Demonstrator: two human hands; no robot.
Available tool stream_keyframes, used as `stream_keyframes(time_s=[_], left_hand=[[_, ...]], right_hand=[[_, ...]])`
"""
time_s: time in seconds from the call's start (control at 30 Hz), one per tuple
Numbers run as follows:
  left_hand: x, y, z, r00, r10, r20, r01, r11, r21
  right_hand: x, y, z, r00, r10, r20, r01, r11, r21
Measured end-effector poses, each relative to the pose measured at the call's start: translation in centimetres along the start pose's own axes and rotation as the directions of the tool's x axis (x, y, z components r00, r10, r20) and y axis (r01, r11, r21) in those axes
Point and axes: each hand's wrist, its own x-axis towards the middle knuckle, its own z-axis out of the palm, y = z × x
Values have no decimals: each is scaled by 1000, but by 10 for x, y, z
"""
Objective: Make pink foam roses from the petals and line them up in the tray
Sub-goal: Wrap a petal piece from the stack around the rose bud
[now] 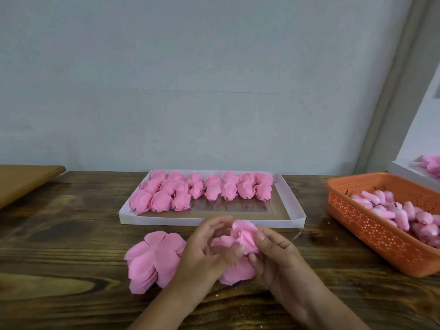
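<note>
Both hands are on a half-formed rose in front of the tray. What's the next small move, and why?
Probably wrap the loose petal round the rose with the left hand while the right hand holds it: its outer petals still splay open, unlike the closed roses in the tray.

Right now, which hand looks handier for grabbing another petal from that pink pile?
The left hand, probably. The petal stack lies just beside it on the table's left, while the right hand grips the half-made rose and sits farther away.
</note>
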Motion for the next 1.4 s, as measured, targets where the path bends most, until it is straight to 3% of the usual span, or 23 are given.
stream_keyframes(time_s=[0.07, 0.17, 0.23, 0.37, 0.6, 0.73, 0.8, 0.83, 0.87, 0.93, 1.0, 1.1, 1.17, 1.2, 1.27, 1.33, 1.4], left_hand=[[0, 1, 2, 990, -94, 108, 103, 991, -83], [-4, 0, 10, 964, -110, 242, 149, 977, -151], [-6, -1, 14, 970, -126, 209, 163, 971, -174], [-6, 1, 15, 997, -54, 53, 60, 991, -123], [-7, 8, 17, 996, -85, 11, 85, 991, -106], [-6, 13, 16, 978, -204, -33, 195, 964, -180], [-5, 13, 14, 963, -264, -61, 243, 940, -240], [-4, 13, 13, 954, -290, -76, 259, 926, -276], [-3, 13, 13, 948, -308, -84, 269, 913, -306], [-3, 12, 13, 943, -322, -85, 280, 905, -320], [-3, 12, 15, 937, -342, -77, 302, 899, -317], [-3, 14, 16, 939, -342, -26, 318, 897, -306], [-4, 15, 16, 940, -341, 22, 330, 889, -318], [-4, 16, 16, 934, -354, 38, 346, 878, -332], [-5, 16, 14, 919, -388, 66, 385, 851, -356], [-5, 16, 13, 910, -400, 108, 410, 828, -382], [-4, 15, 11, 907, -400, 134, 417, 802, -429]], right_hand=[[-2, -1, 7, 996, 43, 74, -48, 996, 71], [0, 9, 17, 985, 96, 144, -117, 982, 145], [0, 16, 22, 979, 114, 166, -144, 973, 180], [-3, 17, 26, 975, 156, 155, -185, 963, 194], [-3, 22, 30, 972, 206, 117, -226, 953, 200], [-2, 19, 29, 976, 190, 102, -198, 977, 75], [-3, 21, 28, 993, 105, 57, -96, 985, -140], [-4, 25, 27, 1000, 23, 19, -15, 938, -347], [-6, 29, 24, 996, -91, -4, 71, 809, -584], [-10, 36, 20, 948, -308, 75, 215, 451, -867], [-11, 38, 20, 895, -405, 185, 308, 263, -914], [-8, 35, 17, 845, -464, 266, 342, 86, -936], [-8, 36, 16, 855, -450, 257, 352, 140, -926], [-7, 36, 16, 894, -398, 208, 327, 260, -909], [-8, 31, 22, 979, -182, 95, 187, 598, -779], [-8, 27, 27, 993, 108, 39, -76, 874, -481], [-8, 25, 29, 923, 380, 61, -371, 921, -123]])
